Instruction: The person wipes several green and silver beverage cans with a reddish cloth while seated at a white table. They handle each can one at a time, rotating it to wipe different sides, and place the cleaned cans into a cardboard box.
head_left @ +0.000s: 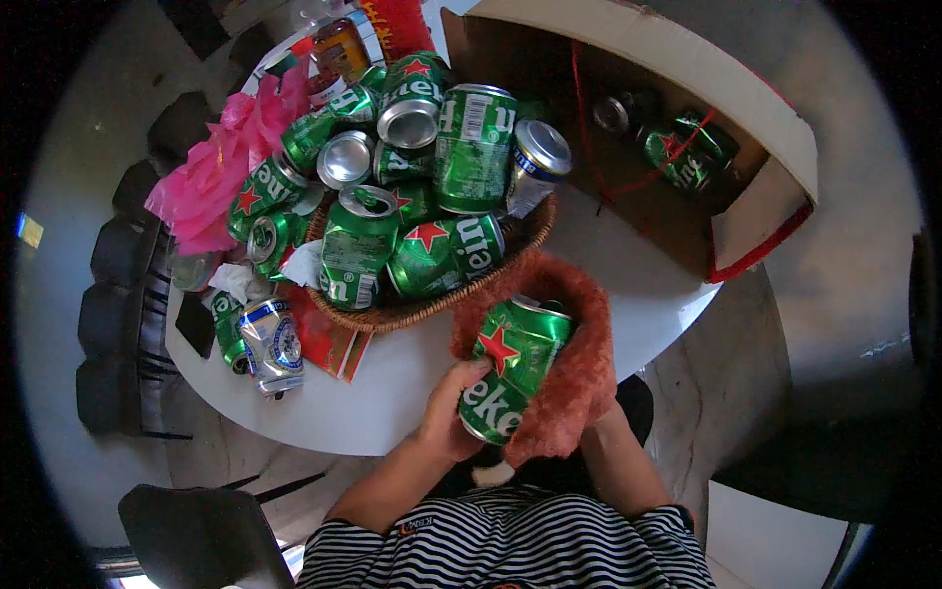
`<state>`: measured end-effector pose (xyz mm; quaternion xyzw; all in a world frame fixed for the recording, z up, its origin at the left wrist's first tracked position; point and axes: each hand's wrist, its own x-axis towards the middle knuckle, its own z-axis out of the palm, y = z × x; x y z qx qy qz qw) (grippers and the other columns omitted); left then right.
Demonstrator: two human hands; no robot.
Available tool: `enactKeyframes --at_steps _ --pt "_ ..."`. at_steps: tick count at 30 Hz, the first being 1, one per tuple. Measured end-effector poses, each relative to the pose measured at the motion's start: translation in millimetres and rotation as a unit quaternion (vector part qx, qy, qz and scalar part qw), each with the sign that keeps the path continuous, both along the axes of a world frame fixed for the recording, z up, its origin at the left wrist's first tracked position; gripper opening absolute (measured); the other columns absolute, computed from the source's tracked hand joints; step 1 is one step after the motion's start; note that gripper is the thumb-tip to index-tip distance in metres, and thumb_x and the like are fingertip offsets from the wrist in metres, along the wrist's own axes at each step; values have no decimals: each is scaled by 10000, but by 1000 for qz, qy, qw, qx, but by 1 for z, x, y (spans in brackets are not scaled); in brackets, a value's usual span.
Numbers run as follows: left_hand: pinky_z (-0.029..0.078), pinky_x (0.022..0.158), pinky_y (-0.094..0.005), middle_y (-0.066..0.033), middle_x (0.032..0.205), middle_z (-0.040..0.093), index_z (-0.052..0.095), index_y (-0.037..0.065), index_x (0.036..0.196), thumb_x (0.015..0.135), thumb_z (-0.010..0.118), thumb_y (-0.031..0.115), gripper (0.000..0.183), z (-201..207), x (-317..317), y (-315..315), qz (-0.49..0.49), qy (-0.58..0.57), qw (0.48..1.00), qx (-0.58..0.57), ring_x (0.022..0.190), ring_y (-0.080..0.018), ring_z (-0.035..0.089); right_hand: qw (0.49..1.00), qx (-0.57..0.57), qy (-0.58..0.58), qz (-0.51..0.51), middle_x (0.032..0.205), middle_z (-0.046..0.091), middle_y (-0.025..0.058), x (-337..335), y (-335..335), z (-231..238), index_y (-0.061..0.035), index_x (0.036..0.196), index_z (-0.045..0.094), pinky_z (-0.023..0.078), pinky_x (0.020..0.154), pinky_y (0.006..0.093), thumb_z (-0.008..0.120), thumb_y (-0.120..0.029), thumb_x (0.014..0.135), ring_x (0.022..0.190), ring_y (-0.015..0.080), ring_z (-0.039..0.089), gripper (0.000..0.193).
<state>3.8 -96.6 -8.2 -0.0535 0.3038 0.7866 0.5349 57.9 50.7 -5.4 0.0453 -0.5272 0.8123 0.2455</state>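
My left hand (pixel 453 407) is closed on a green beer can (pixel 525 339) with a red star, its thumb against the can's side. The can is tilted and looks dented near the top. A brown fluffy cloth (pixel 579 383) wraps round the can's right side and behind its top. The cloth covers most of my right hand (pixel 601 417), which holds it against the can; its fingers are hidden. Just beyond my hands, a wicker basket (pixel 422 316) is heaped with several green beer cans (pixel 475 147), some dented. A silver and blue can (pixel 540 162) leans at its right edge.
A white round table (pixel 392 412) carries everything. An open cardboard box (pixel 677 231) at far right holds several cans (pixel 682 162). Left lie a silver can (pixel 273 344), red paper (pixel 329 339) and pink wrapping (pixel 211 187). Black chairs (pixel 201 535) stand around the table.
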Motion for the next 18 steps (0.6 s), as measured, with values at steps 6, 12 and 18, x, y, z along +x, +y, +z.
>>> enactKeyframes --at_steps 6,12,18 --pt "417 947 -340 -59 1244 514 376 91 1328 917 450 384 510 14 7 21 -43 84 988 -122 1132 -221 505 993 55 -19 -99 1216 463 83 0 11 -18 -18 1275 379 399 949 335 697 -205 770 1077 193 485 625" --pt "296 1036 -385 -135 1345 328 179 41 1382 752 711 334 875 -7 10 20 -31 433 900 -24 1236 -232 356 974 186 -34 -128 1194 473 80 33 21 -35 -16 1253 406 430 918 349 699 -181 777 1036 190 507 583" --pt "274 1039 -373 -129 1282 369 204 33 1355 619 815 403 1025 -11 11 17 -53 487 872 -10 1223 -242 358 994 -53 -93 -37 1135 495 78 30 10 -62 -39 1238 404 439 919 343 661 -161 810 1017 202 512 514"
